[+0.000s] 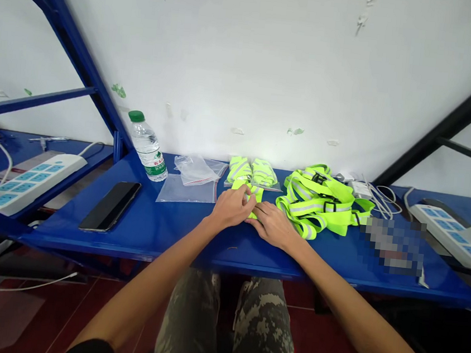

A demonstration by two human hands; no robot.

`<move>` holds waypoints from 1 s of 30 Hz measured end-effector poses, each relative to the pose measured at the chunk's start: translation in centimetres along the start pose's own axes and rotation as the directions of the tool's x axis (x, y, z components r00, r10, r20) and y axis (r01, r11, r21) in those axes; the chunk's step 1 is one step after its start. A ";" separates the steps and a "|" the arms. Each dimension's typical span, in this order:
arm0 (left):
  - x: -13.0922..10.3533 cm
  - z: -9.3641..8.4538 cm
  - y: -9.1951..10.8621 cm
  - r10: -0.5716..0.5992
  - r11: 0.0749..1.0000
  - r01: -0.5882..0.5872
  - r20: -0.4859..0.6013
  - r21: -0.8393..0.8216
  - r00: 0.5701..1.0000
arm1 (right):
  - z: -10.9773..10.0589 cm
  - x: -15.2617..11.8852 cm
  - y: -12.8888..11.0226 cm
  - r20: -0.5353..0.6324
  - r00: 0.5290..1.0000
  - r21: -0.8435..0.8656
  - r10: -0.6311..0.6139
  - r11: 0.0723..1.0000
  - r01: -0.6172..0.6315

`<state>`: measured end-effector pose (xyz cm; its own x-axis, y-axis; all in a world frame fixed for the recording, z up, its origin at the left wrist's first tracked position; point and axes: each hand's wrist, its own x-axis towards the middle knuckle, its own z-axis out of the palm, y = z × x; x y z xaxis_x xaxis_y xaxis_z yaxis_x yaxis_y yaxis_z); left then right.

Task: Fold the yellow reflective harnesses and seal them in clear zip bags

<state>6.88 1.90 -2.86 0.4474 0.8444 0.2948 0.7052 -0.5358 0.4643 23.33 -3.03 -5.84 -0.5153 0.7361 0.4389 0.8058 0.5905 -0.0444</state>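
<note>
A neon yellow reflective strap (255, 191) lies partly folded on the blue table, largely covered by my hands. My left hand (233, 206) is closed on its left side, with the fingers curled. From the right, my right hand (273, 224) grips the strap's near end, fingers bent over it. Just behind are two rolled reflective straps in clear bags (239, 169), side by side near the wall. Right of my hands sits a loose heap of reflective straps (321, 199) with black buckles. Clear zip bags (192, 187) lie flat to the left.
A water bottle (149, 148) with a green cap stands at the back left, and a black phone (110, 206) lies in front of it. White cables and a charger (360, 189) are behind the heap. Power strips (28, 181) lie on the neighbouring tables. Metal frame posts rise on both sides.
</note>
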 end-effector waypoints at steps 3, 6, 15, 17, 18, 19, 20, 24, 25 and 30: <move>-0.6 0.2 -0.3 -0.037 0.999 0.039 -0.053 0.023 0.998 | -0.3 0.9 -0.3 0.026 1.000 -0.014 0.015 1.000 -0.015; 0.1 0.8 -1.1 -0.123 0.992 0.125 -0.093 0.019 0.988 | -0.3 1.8 -0.4 0.043 0.995 0.010 0.093 0.996 -0.094; 2.5 1.6 -1.3 -0.232 0.969 0.229 0.017 0.093 0.973 | 1.5 2.8 0.9 -0.115 0.945 0.254 0.305 0.929 -0.269; 2.6 1.7 -1.1 -0.247 0.965 0.245 0.010 0.092 0.969 | 1.7 2.8 1.0 -0.239 0.934 0.210 0.265 0.953 -0.217; 2.6 1.8 -1.0 -0.246 0.965 0.245 -0.004 0.098 0.969 | 1.7 2.7 1.0 -0.278 0.927 0.175 0.253 0.962 -0.210; 2.6 2.0 -1.0 -0.245 0.963 0.245 -0.017 0.108 0.969 | 1.6 2.5 0.9 -0.297 0.923 0.143 0.247 0.967 -0.212; 2.7 2.3 -1.0 -0.248 0.961 0.249 -0.025 0.121 0.969 | 1.5 2.1 0.6 -0.292 0.926 0.118 0.240 0.970 -0.214; 3.0 3.3 -1.4 -0.302 0.942 0.298 0.003 0.153 0.953 | 1.1 0.1 -0.7 -0.118 0.980 0.084 0.158 0.985 -0.149; 3.0 3.5 -1.6 -0.311 0.941 0.306 0.009 0.144 0.951 | 1.1 -0.4 -1.0 -0.074 0.986 0.081 0.146 0.987 -0.140; 2.8 3.9 -1.8 -0.330 0.943 0.331 -0.043 0.022 0.943 | 1.5 -1.1 -1.1 0.034 0.979 0.107 0.200 0.973 -0.202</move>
<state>8.96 5.21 -6.19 0.1655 0.9730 0.1607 0.8253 -0.2258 0.5175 22.59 -3.95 -7.58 -0.3534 0.8499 0.3908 0.8573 0.4614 -0.2282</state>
